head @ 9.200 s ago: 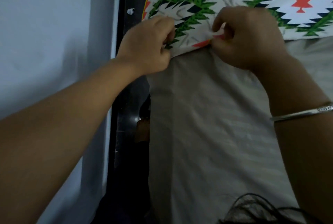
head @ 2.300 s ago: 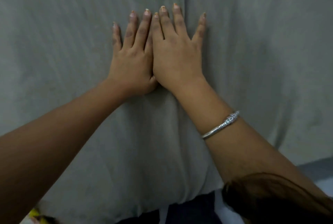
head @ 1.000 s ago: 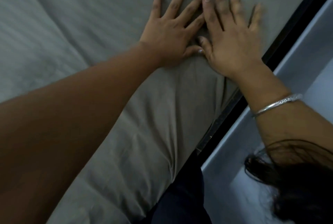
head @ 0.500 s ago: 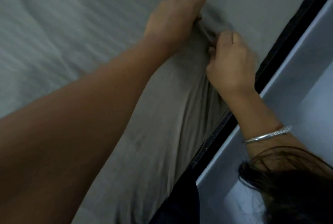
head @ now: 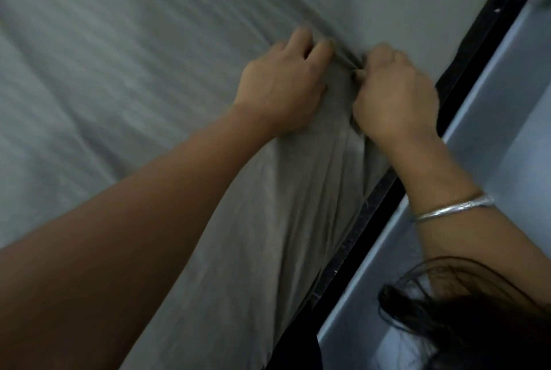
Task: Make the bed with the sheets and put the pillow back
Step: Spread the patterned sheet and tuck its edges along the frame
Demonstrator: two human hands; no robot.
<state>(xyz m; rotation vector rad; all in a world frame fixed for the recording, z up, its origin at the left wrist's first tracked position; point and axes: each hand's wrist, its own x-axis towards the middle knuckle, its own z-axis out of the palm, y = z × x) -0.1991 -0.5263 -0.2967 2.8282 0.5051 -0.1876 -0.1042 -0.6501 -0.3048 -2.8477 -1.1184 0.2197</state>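
A grey sheet covers the mattress and fills most of the view. Near its right edge a fold of the cloth is bunched up into a ridge. My left hand grips that fold from the left, fingers curled into the cloth. My right hand, with a silver bangle on its wrist, pinches the same fold from the right. The two hands are a few centimetres apart with the ridge between them. Creases fan out from the fold towards me. No pillow is in view.
A black bed frame rail runs diagonally along the sheet's right edge. Beyond it lies a pale blue-grey wall. Dark hair hangs into the lower right corner.
A second ago both hands lay flat on the sheet. They have since curled and gathered a fold of it, and the bunched ridge has shifted slightly towards me.
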